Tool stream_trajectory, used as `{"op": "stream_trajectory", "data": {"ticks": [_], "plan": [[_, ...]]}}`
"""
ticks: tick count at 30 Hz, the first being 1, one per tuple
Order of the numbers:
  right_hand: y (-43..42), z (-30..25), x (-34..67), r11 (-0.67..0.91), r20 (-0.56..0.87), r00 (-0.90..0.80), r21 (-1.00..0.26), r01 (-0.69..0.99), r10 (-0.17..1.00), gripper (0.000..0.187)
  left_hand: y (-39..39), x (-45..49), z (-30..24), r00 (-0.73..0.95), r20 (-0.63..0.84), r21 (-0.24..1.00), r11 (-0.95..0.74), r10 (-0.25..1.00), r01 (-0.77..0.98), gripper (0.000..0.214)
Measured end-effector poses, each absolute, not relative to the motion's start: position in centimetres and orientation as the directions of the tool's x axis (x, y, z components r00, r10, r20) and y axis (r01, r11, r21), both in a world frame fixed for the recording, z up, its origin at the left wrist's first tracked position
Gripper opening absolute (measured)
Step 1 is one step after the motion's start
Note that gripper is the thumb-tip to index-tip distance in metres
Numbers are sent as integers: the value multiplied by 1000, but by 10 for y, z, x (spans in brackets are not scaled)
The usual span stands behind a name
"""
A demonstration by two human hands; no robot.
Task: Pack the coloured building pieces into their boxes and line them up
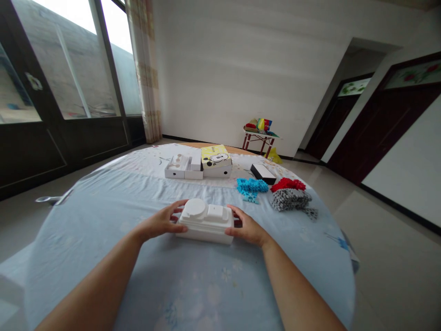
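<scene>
A white box with a moulded white insert lies on the round table with a pale blue cloth, straight in front of me. My left hand grips its left end, thumb in front and fingers curled behind. My right hand grips its right end the same way. The insert shows a round part on the left and a rectangular part on the right.
Further back stand an open white box and a yellow cartoon box. A black and white box lies to the right. Blue, red and grey piles of small pieces lie at right. A small table stands by the wall.
</scene>
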State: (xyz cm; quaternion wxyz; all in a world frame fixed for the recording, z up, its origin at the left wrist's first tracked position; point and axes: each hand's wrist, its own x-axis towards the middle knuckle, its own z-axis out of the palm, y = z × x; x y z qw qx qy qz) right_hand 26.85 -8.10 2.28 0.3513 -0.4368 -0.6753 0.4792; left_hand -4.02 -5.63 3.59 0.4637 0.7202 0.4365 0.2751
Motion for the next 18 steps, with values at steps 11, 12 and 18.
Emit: {"op": "stream_trajectory", "data": {"ticks": [11,12,18], "plan": [[-71,11,282,103,34,-329,-975,197,944,86,-54,-21,17,417,31,920,-189,908,343,90],[-71,11,282,97,32,-321,-977,188,946,86,-54,-21,18,419,29,919,-190,907,346,90],[-71,11,279,103,46,-296,-978,181,954,82,-58,-24,31,481,17,944,-173,877,282,79]]}}
